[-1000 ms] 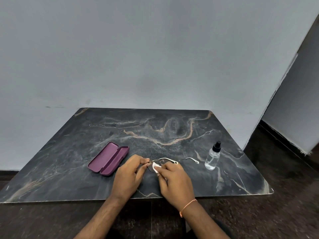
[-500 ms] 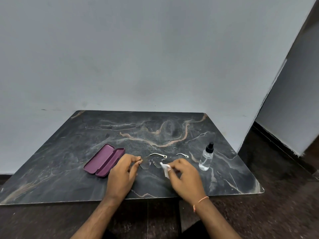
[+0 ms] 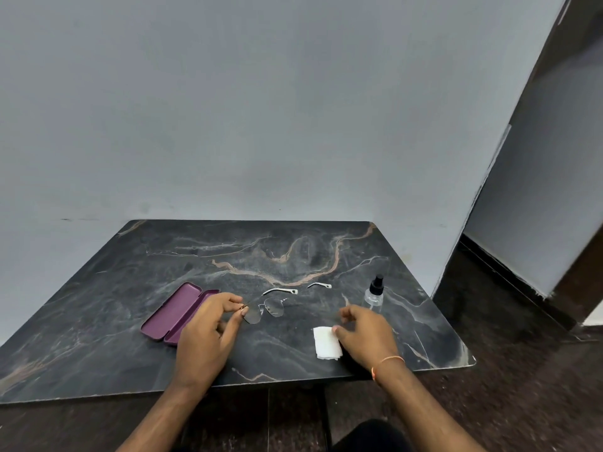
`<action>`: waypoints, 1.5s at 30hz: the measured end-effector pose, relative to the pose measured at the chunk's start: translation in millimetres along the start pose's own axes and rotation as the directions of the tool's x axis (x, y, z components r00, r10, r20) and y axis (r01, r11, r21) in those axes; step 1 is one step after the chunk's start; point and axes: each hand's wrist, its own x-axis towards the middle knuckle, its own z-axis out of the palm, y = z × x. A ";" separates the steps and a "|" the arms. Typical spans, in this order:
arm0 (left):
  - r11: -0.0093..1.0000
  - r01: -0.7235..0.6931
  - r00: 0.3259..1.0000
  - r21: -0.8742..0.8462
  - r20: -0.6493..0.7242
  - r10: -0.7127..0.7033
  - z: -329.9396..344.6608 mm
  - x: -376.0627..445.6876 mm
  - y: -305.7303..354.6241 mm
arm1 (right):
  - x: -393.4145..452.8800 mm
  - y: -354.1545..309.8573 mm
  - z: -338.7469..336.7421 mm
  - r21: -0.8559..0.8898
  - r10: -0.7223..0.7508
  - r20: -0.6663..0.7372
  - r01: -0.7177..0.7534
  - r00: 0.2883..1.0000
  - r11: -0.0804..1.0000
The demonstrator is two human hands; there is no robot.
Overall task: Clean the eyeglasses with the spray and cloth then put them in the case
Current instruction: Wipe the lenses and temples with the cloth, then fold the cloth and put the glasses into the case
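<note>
Thin-rimmed eyeglasses (image 3: 270,306) are held just above the dark marble table (image 3: 130,272), temples unfolded and pointing away from me. My left hand (image 3: 212,324) pinches the left end of the frame. A folded white cloth (image 3: 325,342) lies flat on the table to the right. My right hand (image 3: 365,331) hovers over its right edge with fingers spread, thumb tip touching the cloth. An open purple case (image 3: 177,309) lies left of my left hand, partly hidden by it. A clear spray bottle (image 3: 374,293) with a black nozzle stands upright behind my right hand.
The table's back edge meets a grey wall (image 3: 261,125). A wall corner and a dark floor (image 3: 522,370) lie to the right. The table's front edge runs just under my wrists.
My right hand has moved right and toward me, away from the glasses, and has laid the cloth flat on the table. My left hand still holds the frame.
</note>
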 end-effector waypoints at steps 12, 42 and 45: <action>0.965 0.076 0.981 -0.250 -0.154 -0.117 -39.5 -0.4 51.3 | -16.3 -52.5 -2.8 0.697 -0.178 -0.202 0.269 0.963 0.665; 0.913 -0.400 0.892 -0.078 0.194 0.408 -79.5 38.0 67.7 | -8.2 -69.6 -43.7 0.287 -0.750 -0.088 0.737 0.656 0.611; 0.858 -0.513 0.797 -0.013 0.364 0.482 -86.1 46.8 65.4 | -0.9 -68.9 -48.0 0.424 -0.690 0.071 0.604 0.721 0.675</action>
